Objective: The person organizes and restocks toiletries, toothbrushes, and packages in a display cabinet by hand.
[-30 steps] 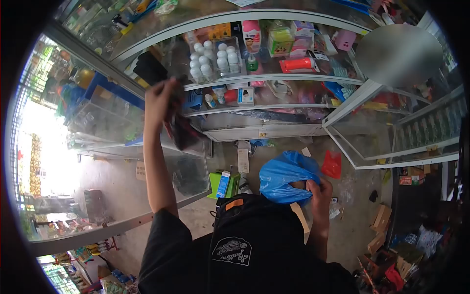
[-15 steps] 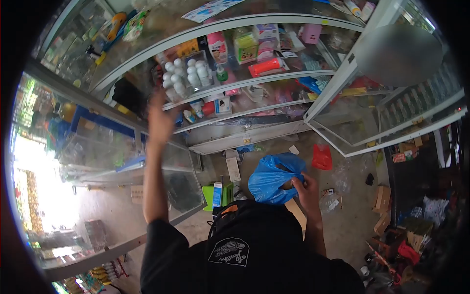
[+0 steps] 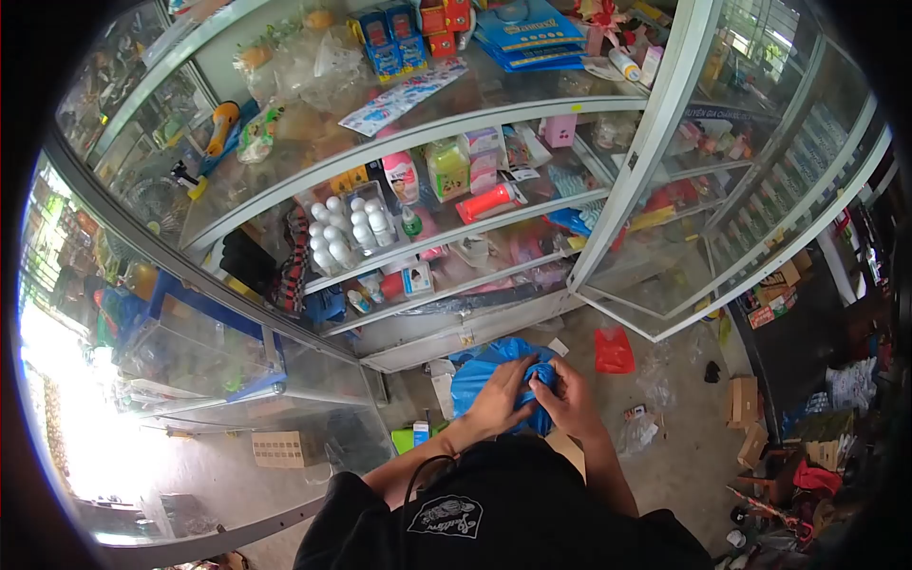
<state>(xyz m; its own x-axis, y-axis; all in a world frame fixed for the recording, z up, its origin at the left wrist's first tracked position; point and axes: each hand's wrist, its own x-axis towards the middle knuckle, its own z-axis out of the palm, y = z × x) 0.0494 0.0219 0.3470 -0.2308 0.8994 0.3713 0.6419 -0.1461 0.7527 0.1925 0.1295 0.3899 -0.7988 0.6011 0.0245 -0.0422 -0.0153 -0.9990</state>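
Note:
A blue plastic bag (image 3: 475,378) hangs in front of the black shirt, its top gathered between both hands. My left hand (image 3: 498,399) lies against the bag's gathered neck, fingers bent around it. From the other side, my right hand (image 3: 564,399) pinches the bunched plastic, thumb near the twisted top. What the bag holds is hidden. Beyond it, white-capped bottles (image 3: 332,233) stand in a clear tray on the cabinet shelf, beside a small green bottle (image 3: 411,222) and a red tube (image 3: 488,203).
An open glass door (image 3: 655,275) juts out at the right of the cabinet. On the floor lie a red bag (image 3: 614,351) and cardboard boxes (image 3: 744,402). Another carton (image 3: 281,449) is at the left. Blue packets (image 3: 530,36) rest on the top shelf.
My left hand has come down from the shelf to the blue bag. The bag's mouth, looser before, is now gathered between both hands. The view has tilted up, showing more upper shelf.

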